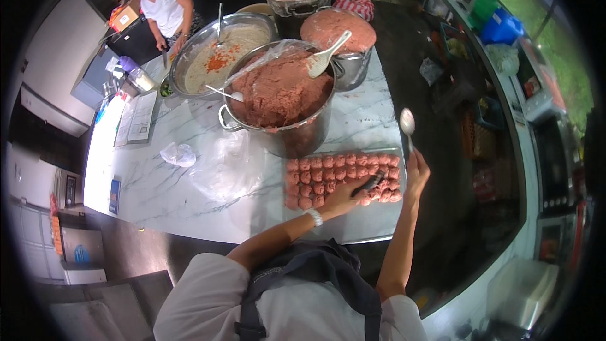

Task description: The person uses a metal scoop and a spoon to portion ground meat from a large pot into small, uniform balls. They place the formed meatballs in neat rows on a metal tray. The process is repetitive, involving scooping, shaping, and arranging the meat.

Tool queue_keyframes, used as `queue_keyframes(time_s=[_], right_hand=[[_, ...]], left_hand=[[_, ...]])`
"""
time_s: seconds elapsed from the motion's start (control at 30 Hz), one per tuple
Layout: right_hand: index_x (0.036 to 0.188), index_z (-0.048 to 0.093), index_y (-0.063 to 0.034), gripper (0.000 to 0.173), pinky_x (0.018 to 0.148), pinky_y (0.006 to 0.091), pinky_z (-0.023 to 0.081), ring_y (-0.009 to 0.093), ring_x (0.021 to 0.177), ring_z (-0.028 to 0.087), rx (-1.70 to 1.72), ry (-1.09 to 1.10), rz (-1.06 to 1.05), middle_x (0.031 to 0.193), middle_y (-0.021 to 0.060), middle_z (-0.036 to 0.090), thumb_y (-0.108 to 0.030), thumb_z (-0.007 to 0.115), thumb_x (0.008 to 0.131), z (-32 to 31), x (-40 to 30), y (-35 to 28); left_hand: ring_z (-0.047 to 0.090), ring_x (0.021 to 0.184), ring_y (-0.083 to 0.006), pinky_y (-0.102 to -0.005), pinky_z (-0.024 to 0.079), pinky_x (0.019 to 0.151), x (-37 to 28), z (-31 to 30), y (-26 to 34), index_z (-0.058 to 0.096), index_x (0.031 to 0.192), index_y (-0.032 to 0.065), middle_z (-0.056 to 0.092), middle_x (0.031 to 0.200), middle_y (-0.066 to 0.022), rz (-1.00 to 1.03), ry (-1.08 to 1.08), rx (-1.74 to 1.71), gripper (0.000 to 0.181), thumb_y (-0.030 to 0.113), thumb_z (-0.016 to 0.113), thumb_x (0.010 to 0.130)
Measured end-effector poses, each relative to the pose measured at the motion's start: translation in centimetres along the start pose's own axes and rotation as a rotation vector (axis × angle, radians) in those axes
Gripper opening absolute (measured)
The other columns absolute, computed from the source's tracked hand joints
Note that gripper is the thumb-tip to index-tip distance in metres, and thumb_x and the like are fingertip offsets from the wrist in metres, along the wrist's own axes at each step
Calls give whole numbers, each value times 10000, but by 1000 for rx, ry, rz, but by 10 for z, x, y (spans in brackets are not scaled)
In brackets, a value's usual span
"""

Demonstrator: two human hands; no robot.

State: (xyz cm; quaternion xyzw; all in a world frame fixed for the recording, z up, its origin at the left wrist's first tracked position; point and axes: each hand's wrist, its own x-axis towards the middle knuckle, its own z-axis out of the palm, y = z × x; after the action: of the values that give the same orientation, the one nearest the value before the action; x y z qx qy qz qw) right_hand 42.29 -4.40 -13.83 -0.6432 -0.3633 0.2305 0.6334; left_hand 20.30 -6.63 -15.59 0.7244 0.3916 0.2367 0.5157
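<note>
My left hand (344, 197), with a white band (314, 217) at the wrist, reaches over a tray (334, 218) of raw meatballs (327, 161) set in rows. Its fingers are around a small dark object (370, 183) whose kind I cannot make out; the hand hides some meatballs. Beyond the tray's right side, my right hand (417, 173) grips a metal spoon (407, 123) by its handle, bowl upward. Just behind the tray stands a large steel pot (303, 139) heaped with ground meat (279, 90). A white rice paddle (326, 59) and a small white-handled spoon (227, 93) rest in it.
A steel basin (177, 68) of pale mixture and two more meat-filled pots (352, 73) (291, 7) stand behind. Clear plastic (227, 166) and an open notebook (137, 118) lie on the marble-patterned table (189, 213). At the back left, a person (165, 7) holds a knife.
</note>
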Motion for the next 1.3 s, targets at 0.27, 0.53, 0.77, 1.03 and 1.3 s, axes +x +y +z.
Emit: queue_keyframes(time_s=[0.27, 0.53, 0.77, 1.03, 1.3], right_hand=[[1101, 695, -137, 295, 723, 394, 501, 299, 787, 664, -334, -117, -240, 841, 179, 673, -214, 603, 832, 142, 157, -80], [1063, 712, -188, 293, 796, 434, 524, 362, 954, 657, -586, -116, -240, 985, 189, 681, -315, 575, 838, 198, 220, -122], [1066, 706, -149, 340, 831, 437, 507, 362, 970, 649, -640, -224, -394, 978, 203, 671, -319, 547, 818, 270, 205, -188], [999, 684, -52, 316, 762, 466, 499, 398, 872, 644, -421, -357, -777, 941, 202, 676, -299, 572, 837, 304, 227, -172], [1141, 660, -76, 335, 692, 449, 478, 389, 772, 637, -299, -670, -679, 837, 242, 642, -252, 596, 864, 250, 39, -187]], left_hand=[[436, 474, -62, -210, 357, 398, -87, -108, 44, 362, 1463, 155, 527, 751, -2, -227, 474, -505, 479, 205, 476, 1000], [443, 474, -69, -220, 359, 403, -112, -106, 43, 365, 1456, 102, 540, 750, -11, -171, 678, -561, 483, 183, 474, 993], [430, 474, -56, -210, 354, 411, -104, -96, 45, 365, 1458, 112, 528, 726, 4, -204, 653, -515, 483, 180, 472, 991], [481, 581, -42, -199, 407, 520, -102, -102, 46, 420, 1426, 99, 579, 786, 21, -176, 681, -515, 481, 217, 520, 971], [478, 705, -53, -200, 419, 654, -108, -103, 46, 418, 1426, 89, 559, 812, 32, -83, 802, -467, 486, 220, 526, 971]])
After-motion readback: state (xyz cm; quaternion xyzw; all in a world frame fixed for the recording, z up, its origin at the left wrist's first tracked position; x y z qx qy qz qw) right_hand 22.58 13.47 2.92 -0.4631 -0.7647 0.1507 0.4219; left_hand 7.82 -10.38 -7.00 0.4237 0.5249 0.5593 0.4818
